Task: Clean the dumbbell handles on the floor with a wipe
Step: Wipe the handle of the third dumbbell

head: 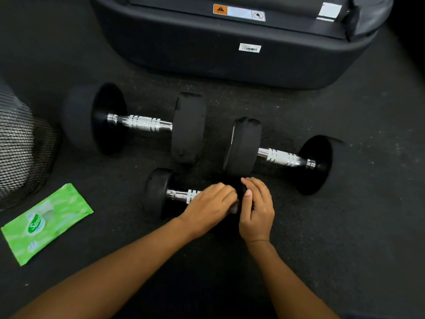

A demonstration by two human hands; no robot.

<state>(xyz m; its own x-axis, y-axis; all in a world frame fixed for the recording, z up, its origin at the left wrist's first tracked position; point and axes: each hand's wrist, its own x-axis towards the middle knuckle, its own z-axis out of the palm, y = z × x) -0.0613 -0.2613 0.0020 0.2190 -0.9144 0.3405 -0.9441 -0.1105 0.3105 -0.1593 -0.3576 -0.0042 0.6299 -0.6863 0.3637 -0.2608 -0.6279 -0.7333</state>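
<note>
Dumbbell handles: three dumbbells on floor point(345, 238). We work nearest dumbbell point(161, 192), just below far-left dumbbell point(138, 123) and right dumbbell point(282, 157). Our left hand point(207, 207) curls closed over chrome handle point(181, 195), bit of white wipe point(234, 209) showing beneath fingers. Right hand point(256, 208) cups right weight, loosely closed, steadying. We judge best: wrap wipe fully round knurling, twist while sliding end to end, keep weight braced against rolling. Wipe pack point(46, 224) lies well left.

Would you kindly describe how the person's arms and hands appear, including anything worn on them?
Both forearms are bare as far as the picture shows, with no sleeves in view. The left hand and right hand wear no gloves, and no rings, watch or bracelets show. The fingernails look short and unpainted.
</note>
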